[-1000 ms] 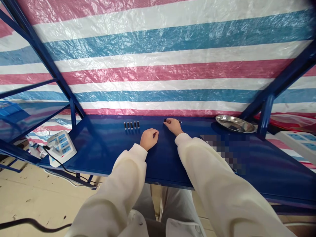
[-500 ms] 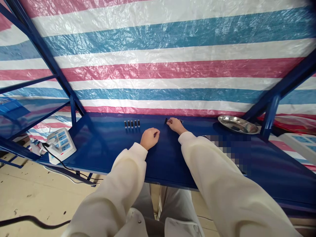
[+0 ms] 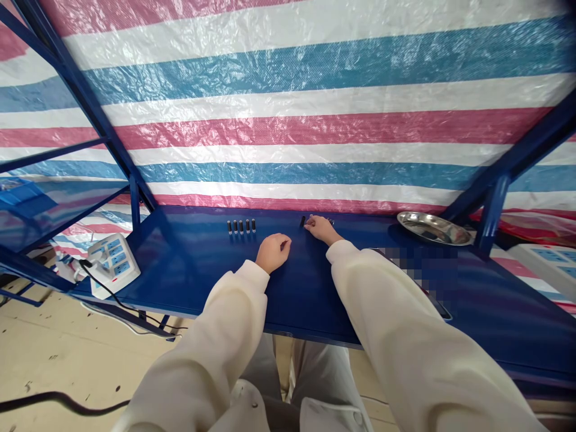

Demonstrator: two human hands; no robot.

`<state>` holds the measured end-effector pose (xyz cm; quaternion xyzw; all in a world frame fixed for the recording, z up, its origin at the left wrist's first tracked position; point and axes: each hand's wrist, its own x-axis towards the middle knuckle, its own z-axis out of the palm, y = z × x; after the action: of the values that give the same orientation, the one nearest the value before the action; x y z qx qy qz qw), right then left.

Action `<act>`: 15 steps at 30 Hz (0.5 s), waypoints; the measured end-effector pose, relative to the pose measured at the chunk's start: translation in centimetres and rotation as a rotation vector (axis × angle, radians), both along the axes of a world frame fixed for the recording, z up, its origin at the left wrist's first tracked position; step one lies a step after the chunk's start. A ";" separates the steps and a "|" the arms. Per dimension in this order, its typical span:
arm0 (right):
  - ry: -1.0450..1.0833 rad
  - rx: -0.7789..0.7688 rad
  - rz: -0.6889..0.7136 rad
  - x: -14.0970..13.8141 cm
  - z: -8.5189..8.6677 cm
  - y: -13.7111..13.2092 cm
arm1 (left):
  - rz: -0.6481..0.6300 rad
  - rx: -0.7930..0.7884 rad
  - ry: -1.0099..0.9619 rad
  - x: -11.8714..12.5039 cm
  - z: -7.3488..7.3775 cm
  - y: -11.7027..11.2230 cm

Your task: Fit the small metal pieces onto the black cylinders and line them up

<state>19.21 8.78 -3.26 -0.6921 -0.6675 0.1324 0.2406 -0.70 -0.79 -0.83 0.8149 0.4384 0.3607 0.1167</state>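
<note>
My left hand (image 3: 273, 251) rests low over the blue table (image 3: 198, 273), its fingers curled closed. Whether anything is inside that curl is hidden. Farther back, my right hand (image 3: 320, 229) has its fingers bent into a pinch right beside a small black cylinder (image 3: 303, 221). The fingertips are close to this cylinder; contact is too small to tell. Behind the right hand, small dark pieces (image 3: 332, 222) are partly covered. To the left, several upright black cylinders (image 3: 241, 227) with pale ends stand in a neat row.
A shiny metal tray (image 3: 434, 228) lies at the back right. By my right forearm is a flat dark-edged object (image 3: 443, 313), mostly blurred out. A white power strip (image 3: 114, 264) with cables sits at the left edge. Blue frame posts (image 3: 492, 210) and a striped sheet (image 3: 315, 129) bound the table.
My right fingertips have shifted very slightly right, and a little more of the black cylinder beside them shows. The left hand keeps its place.
</note>
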 end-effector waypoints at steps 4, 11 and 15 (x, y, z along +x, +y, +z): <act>0.016 -0.032 -0.004 -0.1 0.5 -0.4 | -0.001 0.004 -0.002 0.0 -0.2 0.1; 0.083 -0.046 -0.049 0.1 1.2 -1.3 | 0.001 0.004 -0.002 0.0 -0.1 0.1; 0.135 -0.081 -0.070 0.4 1.8 -2.4 | -0.001 -0.005 0.009 0.0 0.0 0.1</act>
<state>19.64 6.39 -1.45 -0.7137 -0.6193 0.1970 0.2613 -0.72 -0.70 -0.87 0.8164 0.4395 0.3559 0.1168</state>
